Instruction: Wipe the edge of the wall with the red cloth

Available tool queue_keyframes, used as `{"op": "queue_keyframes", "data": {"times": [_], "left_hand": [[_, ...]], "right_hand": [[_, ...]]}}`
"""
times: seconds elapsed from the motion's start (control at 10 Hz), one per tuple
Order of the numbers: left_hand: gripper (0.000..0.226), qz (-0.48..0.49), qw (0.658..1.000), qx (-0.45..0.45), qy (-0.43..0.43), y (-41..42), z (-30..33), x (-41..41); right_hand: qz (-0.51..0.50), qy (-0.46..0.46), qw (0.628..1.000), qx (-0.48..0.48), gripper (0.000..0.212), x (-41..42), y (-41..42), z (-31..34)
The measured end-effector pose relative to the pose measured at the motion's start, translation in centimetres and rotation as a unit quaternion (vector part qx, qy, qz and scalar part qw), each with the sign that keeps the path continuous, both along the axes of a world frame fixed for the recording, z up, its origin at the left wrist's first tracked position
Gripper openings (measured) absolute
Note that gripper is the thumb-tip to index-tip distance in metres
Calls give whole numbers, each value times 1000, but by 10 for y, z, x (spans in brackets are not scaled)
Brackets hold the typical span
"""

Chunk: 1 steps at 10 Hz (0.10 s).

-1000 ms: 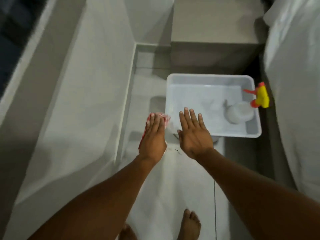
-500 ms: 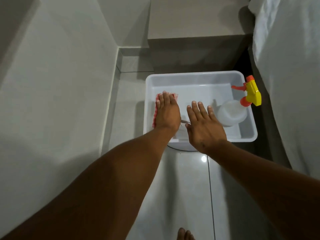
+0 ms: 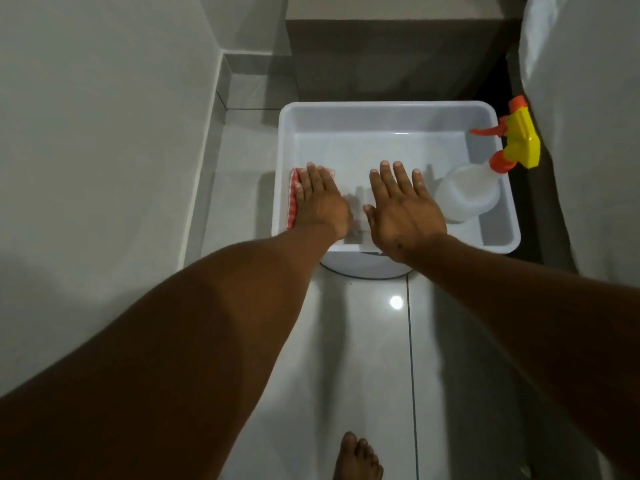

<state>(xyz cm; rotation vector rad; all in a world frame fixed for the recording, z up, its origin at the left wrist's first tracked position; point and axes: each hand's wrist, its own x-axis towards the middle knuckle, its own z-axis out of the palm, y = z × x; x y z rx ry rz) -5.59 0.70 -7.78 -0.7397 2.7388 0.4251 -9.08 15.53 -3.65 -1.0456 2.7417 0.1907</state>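
Observation:
The red checked cloth (image 3: pixel 293 195) lies under my left hand (image 3: pixel 320 199), which is flat on it with fingers stretched out, over the left side of a white plastic tray (image 3: pixel 381 107). Only the cloth's left strip and top corner show past the hand. My right hand (image 3: pixel 401 206) hovers palm down over the middle of the tray, fingers apart and holding nothing. The grey wall (image 3: pixel 104 133) rises on the left, and its base edge (image 3: pixel 204 174) runs along the floor just left of the tray.
A clear spray bottle (image 3: pixel 467 195) with a yellow and orange trigger leans in the tray's right corner. A brown cabinet (image 3: pixel 391 57) stands behind the tray and white fabric (image 3: pixel 588 133) hangs on the right. The tray sits on a round white base (image 3: pixel 363 270). My bare foot (image 3: pixel 358 459) is on the glossy tiles.
My left hand has carried the red cloth from beside the wall over the tray's left side. My right hand moved forward over the tray too. The view dropped closer to the tray.

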Motion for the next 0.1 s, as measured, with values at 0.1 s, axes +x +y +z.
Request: {"op": "queue_keyframes", "data": {"times": [0.1], "left_hand": [[79,-48,997,-1,64,3,31,6]], "right_hand": [[-6,20,1000,-7,68,5,-6,27]]}}
